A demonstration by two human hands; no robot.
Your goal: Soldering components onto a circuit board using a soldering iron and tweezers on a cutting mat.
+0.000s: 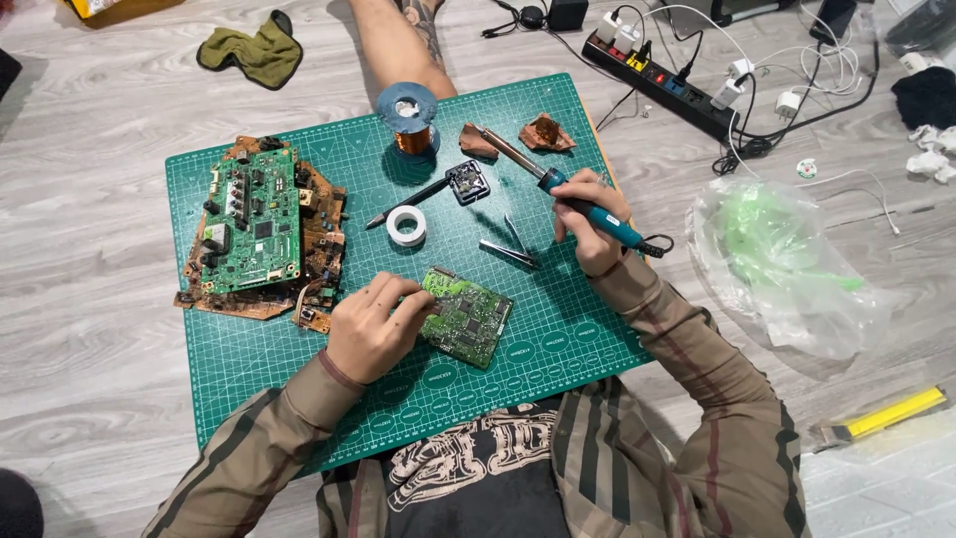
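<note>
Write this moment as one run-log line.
left hand: on small circuit board | right hand: holds soldering iron | surface: green cutting mat

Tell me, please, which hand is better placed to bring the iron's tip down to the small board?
Right. The right hand already holds the soldering iron, its tip pointing up and away over the mat. The left hand rests on the small board's edge, steadying it.

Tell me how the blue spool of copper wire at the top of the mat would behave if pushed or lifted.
The spool of copper wire stands on its flat end on the cutting mat, so it should slide rather than roll. Tipped on its side, its round flanges would likely let it roll. The dense copper winding suggests it is heavy for its size.
</note>
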